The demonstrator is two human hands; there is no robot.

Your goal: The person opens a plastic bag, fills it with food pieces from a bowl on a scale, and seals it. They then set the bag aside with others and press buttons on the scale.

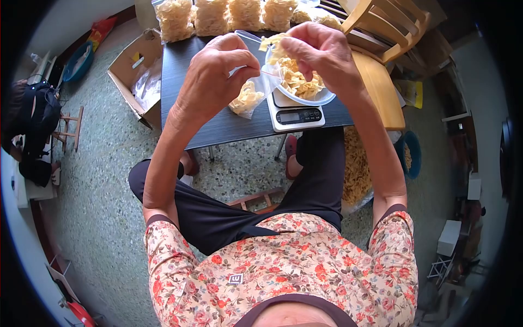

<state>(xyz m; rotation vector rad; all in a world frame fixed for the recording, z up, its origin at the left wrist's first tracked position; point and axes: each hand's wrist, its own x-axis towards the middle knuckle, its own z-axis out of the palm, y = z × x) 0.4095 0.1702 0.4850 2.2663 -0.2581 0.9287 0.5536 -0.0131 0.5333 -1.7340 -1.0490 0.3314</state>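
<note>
My left hand (212, 76) pinches the edge of a clear plastic bag (267, 84), which hangs with some pale yellow dried slices (246, 99) in its bottom. Between the fingers of my right hand (327, 57) are a few dried slices (274, 46), held near the bag's mouth and above a white bowl (326, 100). More slices (298, 82) lie heaped in that bowl. It rests on a white kitchen scale (298, 121) at the table's near edge; the display's figures are too small to read.
Several filled bags (211, 17) stand along the back of the dark table (177, 71). A cardboard box (128, 71) holding plastic is at the left. On the right are a wooden chair (381, 92), a large heap of slices (357, 169) low down, and a blue basin (415, 155).
</note>
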